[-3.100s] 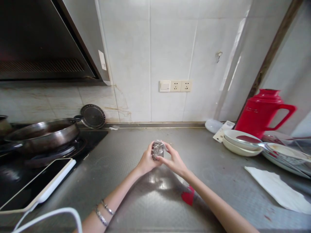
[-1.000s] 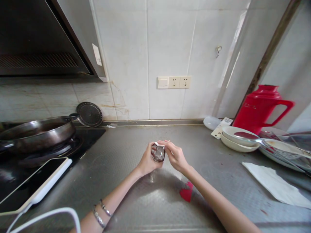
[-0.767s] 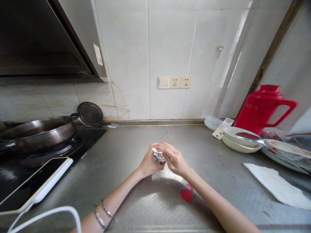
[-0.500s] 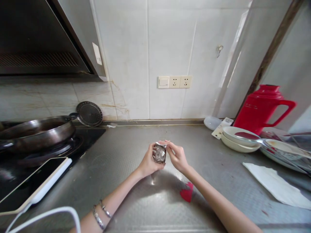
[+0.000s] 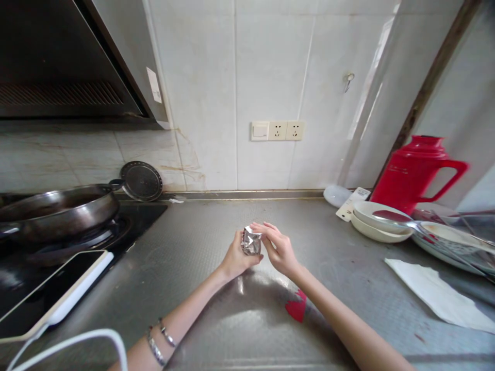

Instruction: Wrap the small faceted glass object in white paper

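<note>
Over the middle of the steel counter [image 5: 204,221], I hold a small, shiny foil-wrapped thing [image 5: 250,244]; its kind is not clear. My left hand [image 5: 235,260] is closed around its left and lower sides, thumb underneath. The bent fingers of my right hand [image 5: 281,251] press together at its top right, on a bright silver flap of foil [image 5: 251,230]. What the right fingertips grip is partly hidden. A torn red scrap [image 5: 296,307] lies on the counter below my right wrist.
At left, a metal pan [image 5: 62,211] sits on the black stove, near a phone [image 5: 58,293] with a white cable. At right stand a red thermos [image 5: 410,175], stacked bowls [image 5: 381,234] and a patterned dish [image 5: 448,239]. White paper [image 5: 436,293] lies in front.
My right fingers have shifted slightly left and flatter over the top of the foil-wrapped thing. More bright foil shows on its near face, and it has tilted a little.
</note>
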Tool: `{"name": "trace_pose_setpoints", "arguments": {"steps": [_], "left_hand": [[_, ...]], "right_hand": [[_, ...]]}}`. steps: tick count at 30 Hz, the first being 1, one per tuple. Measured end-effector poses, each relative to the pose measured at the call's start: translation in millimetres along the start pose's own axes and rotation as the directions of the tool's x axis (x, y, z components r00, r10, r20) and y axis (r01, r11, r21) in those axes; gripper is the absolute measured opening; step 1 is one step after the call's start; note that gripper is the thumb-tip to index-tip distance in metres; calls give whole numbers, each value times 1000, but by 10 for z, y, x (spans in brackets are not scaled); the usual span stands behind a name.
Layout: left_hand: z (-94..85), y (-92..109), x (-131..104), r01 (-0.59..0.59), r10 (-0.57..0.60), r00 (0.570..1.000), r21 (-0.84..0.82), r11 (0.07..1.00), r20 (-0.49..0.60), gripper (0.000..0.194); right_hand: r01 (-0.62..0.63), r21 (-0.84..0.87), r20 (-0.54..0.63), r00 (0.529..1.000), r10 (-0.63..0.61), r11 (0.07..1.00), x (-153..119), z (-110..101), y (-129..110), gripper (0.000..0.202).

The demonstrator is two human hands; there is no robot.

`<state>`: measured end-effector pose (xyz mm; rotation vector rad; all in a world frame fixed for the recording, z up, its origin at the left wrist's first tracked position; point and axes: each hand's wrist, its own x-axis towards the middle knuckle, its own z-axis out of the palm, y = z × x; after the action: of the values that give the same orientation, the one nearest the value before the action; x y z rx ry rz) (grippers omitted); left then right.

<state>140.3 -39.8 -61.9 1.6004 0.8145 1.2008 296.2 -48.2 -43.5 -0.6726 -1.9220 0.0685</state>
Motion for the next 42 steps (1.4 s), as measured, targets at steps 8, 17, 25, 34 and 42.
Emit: {"name": "trace_pose_setpoints", "arguments": {"steps": [8,17,25,34,42], "left_hand": [[-43,-106,42,-25,25,1000,16,1000,1,59],[-42,-50,28,-27,28,1000,-24,999,11,64],[-20,-62,59,65,-66,998,-92,994,-9,57],[-11,103,4,240,-246,969,-175,955,-13,68],[-13,2,48,174,-178,984,-101,980,-28,61]], "right_hand": [[142,-28,61,988,-141,989,-23,0,-77,36],[-26,31,-76,997,28,999,7,-5,-5,31],[163,-35,8,987,-162,986,-16,-30,-37,33],[92,-79,-28,995,-95,993,1,-59,32,33],[139,-77,40,990,-136,987,-11,-10,0,36]]}}
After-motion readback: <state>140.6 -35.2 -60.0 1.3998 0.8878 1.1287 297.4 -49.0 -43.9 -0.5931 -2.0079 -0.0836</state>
